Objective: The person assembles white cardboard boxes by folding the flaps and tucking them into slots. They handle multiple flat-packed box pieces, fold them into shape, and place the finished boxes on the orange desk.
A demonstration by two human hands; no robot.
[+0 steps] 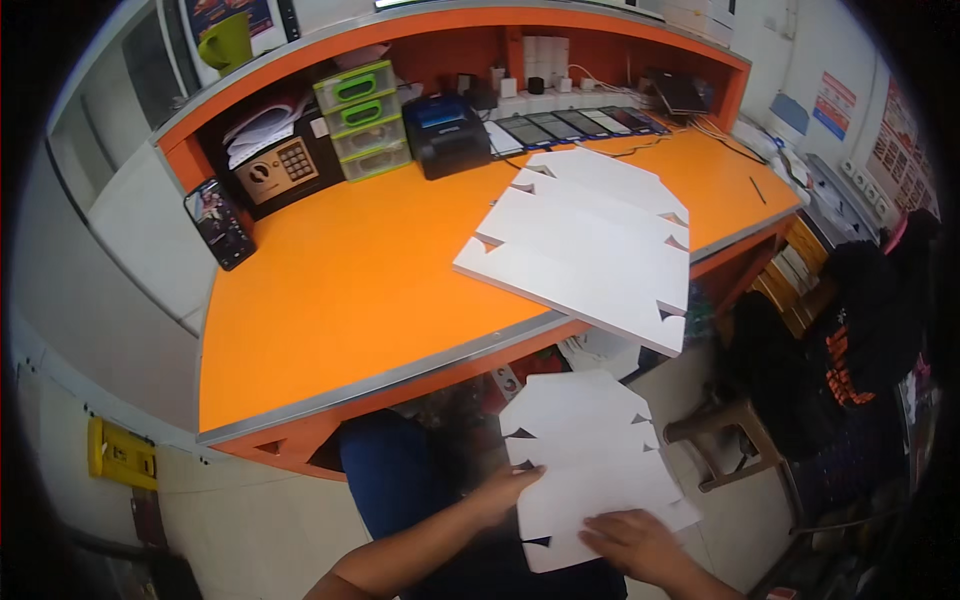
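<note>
A flat white die-cut cardboard sheet (585, 430), with angled far corners and notches along both sides, rests over my lap below the desk's front edge. My left hand (508, 490) grips its left edge, thumb on top beside a notch; the fingers underneath are hidden. On the sheet's near right part lies my right hand (632, 545), palm down with fingers laid on the surface, holding nothing. Farther off, a stack of similar white cardboard sheets (595, 235) lies on the orange desk (340, 310), its near corner jutting over the front edge.
Along the desk's back stand a black safe (280, 170), clear drawers with green frames (358, 120), a black printer (447, 135) and several phones or tablets (560, 128). A phone (220, 225) leans at left. A brown stool (725, 440) stands on the floor at right.
</note>
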